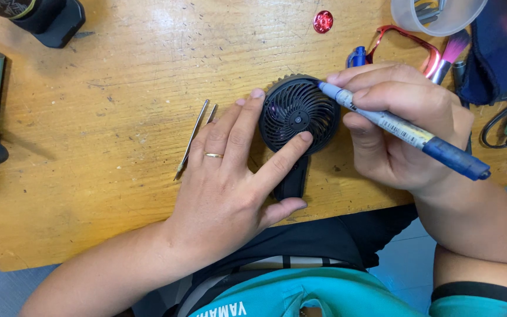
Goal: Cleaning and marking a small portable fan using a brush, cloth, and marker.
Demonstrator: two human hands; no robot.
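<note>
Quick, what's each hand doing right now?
Left hand: open, fingers pressing on the small black fan.
Right hand: closed, holding a blue pen.

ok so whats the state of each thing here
fan: flat on the table, grille up, blades not blurred
marker: uncapped, tip at the fan's rim
left hand: pressing on the fan
right hand: gripping the marker
tweezers: lying untouched
cup: holding tools

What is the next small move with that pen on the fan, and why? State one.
Probably draw the pen tip a little along the rim of the small black fan. The right hand holds the tip at the grille's upper right edge, and the left hand pins the fan flat on the wooden table, a fingertip by the hub.
</note>
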